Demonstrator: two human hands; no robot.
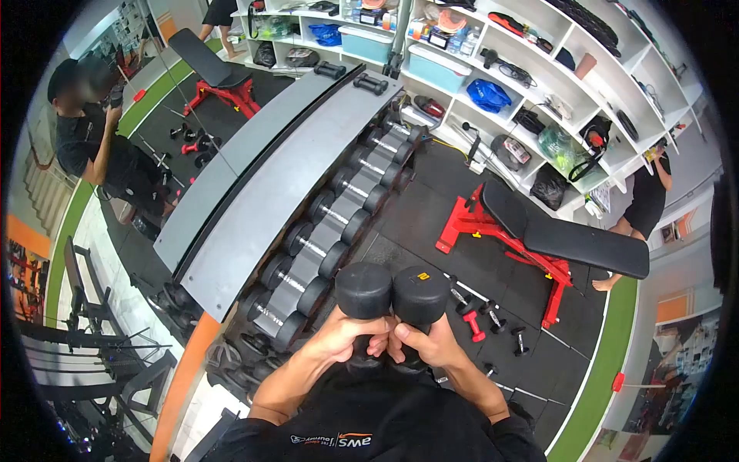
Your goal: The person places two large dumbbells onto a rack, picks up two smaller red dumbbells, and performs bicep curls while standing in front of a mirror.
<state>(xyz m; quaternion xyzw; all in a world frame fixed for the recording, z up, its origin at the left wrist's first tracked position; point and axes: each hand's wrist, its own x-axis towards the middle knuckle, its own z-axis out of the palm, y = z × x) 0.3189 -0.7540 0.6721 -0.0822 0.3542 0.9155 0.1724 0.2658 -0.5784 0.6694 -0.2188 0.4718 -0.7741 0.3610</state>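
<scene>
Starting far left, there's a person in a dark cap and black top [108, 142], and I think that's a mirror view, but the lens bends things a lot there so don't quote me. Next comes a long grey panel [258, 196] with a small black dumbbell [370, 83] lying on its far end. Along its right side runs a rack row of chunky black dumbbells [314, 246] with metal handles, lying sideways.

Middle of the view is the good stuff. The left hand [350, 336] is closed around the left dumbbell [363, 289], fingers curled in on the handle below the top head. Right beside it, the right hand [427, 341] is curled the same way on the right dumbbell [420, 294], which has a yellow mark on top. Both weights are held upright in front of the black shirt [385, 420], top heads touching, bottom ends partly covered by the hands.

Just right of that, on the dark mat floor [416, 223], sit a little red dumbbell [472, 326] and some black-and-silver ones [521, 341]. Behind those are white shelves [531, 85] with a blue bag [488, 95], then a black padded bench [585, 245] on a red frame, and another person in black [650, 192] near the right edge.
</scene>
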